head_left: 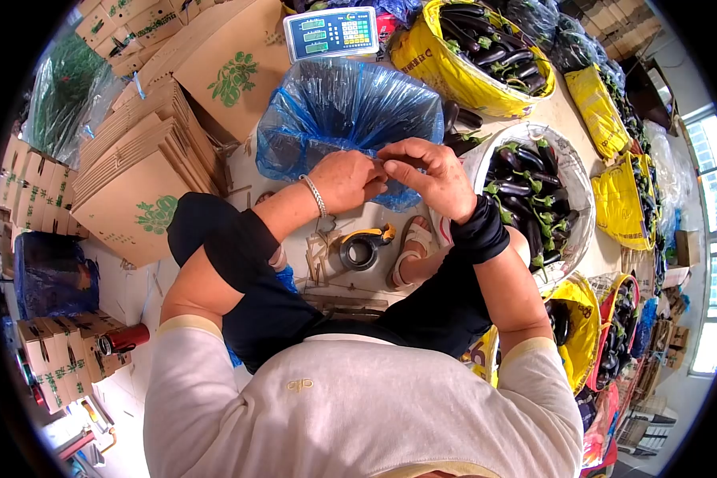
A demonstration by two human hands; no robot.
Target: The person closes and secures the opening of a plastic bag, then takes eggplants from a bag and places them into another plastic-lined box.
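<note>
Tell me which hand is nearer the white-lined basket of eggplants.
Right: the right hand is just left of the white-lined basket; the left hand is farther left.

This looks like a produce packing room or storeroom. A digital scale stands just beyond the blue plastic bag. To the bag's left stand stacked flattened cartons with green plant prints; to its right, lined baskets brim with eggplants. Well right of the bag is a bright paned window.
</note>
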